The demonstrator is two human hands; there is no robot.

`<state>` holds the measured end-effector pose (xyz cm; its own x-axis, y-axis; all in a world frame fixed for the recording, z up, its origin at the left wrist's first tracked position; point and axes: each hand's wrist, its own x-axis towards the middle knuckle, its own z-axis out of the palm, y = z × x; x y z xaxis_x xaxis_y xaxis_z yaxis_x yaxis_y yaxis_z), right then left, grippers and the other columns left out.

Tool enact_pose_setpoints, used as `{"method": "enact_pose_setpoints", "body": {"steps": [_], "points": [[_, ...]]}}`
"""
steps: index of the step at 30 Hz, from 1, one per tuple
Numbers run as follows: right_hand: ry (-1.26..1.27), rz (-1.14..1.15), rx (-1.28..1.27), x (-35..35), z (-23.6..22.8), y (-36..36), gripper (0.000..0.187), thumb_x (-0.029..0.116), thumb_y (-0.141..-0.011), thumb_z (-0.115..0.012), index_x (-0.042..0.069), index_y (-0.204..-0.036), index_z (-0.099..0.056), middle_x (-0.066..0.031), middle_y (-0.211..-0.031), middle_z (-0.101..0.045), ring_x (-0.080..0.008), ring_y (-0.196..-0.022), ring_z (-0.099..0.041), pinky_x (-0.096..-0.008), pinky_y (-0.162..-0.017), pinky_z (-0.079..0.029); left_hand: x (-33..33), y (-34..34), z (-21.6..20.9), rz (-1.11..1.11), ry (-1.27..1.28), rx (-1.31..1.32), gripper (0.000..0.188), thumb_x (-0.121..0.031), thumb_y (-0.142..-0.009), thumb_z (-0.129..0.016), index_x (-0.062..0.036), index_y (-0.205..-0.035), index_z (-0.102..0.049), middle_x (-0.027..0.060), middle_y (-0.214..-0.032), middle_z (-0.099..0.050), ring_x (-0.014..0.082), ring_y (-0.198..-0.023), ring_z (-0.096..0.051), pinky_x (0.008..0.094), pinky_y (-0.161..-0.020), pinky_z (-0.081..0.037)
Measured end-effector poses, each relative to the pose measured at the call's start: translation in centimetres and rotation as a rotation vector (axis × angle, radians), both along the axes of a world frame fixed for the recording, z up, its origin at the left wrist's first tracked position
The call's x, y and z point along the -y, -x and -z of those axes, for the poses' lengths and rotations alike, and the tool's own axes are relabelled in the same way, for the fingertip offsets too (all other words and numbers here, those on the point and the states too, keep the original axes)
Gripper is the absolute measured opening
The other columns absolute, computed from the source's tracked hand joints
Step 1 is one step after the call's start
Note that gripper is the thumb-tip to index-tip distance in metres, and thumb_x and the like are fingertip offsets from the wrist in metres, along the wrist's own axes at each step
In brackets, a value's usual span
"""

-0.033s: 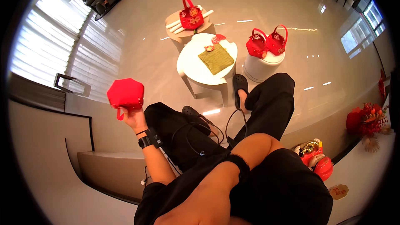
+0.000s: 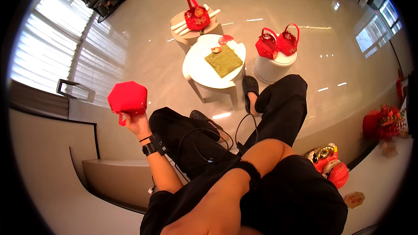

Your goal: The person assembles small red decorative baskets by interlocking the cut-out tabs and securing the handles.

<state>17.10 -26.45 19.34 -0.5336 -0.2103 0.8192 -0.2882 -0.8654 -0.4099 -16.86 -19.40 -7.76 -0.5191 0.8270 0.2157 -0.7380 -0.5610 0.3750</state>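
Note:
My left hand is raised at the left with its fingers wrapped round a red faceted handbag. The bag's flat many-sided panel faces up, and its strap hangs below beside my fingers. My right arm is bent, bringing my right hand close at the lower edge; its back shows, but the fingers are out of sight. Ahead of me, a white round table bears a folded olive-green cloth with two small red ornaments at its far edge.
A red handbag and white rolls rest on a beige stool. Two more red handbags stand on a white round stool. At right are a red figurine and red floral decoration. Cables cross my lap; a person sits far left.
My left hand and the red handbag have shifted slightly left. The tables and stools also sit a little further left in the picture; my right hand looks unchanged.

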Motion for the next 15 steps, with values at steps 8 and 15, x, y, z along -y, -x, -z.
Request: {"method": "enact_pose_setpoints", "body": {"steps": [8,15], "points": [[0.129,0.384,-0.153,-4.5,2.1,-4.9,0.040,-0.007,-0.082,-0.049,-0.003,-0.122,-0.053,-0.0119,-0.104,-0.059,-0.0192,-0.091,-0.058,-0.0296,-0.076,-0.046,-5.0,-3.7,-4.4,0.081,0.016,-0.106,0.053,-0.016,-0.085,-0.074,-0.0072,-0.134,-0.053,0.0074,-0.140,-0.053,0.0283,-0.133,-0.044,0.0517,-0.115,-0.030],[0.065,0.690,-0.237,-7.2,3.1,-8.5,0.042,-0.006,-0.083,-0.048,-0.006,-0.123,-0.058,-0.0162,-0.108,-0.061,-0.0253,-0.095,-0.058,-0.0345,-0.082,-0.046,-11.0,-10.2,-4.4,0.227,0.085,-0.109,0.047,-0.020,-0.090,-0.070,-0.0071,-0.133,-0.055,0.0071,-0.140,-0.054,0.0276,-0.132,-0.046,0.0524,-0.114,-0.030]]}}
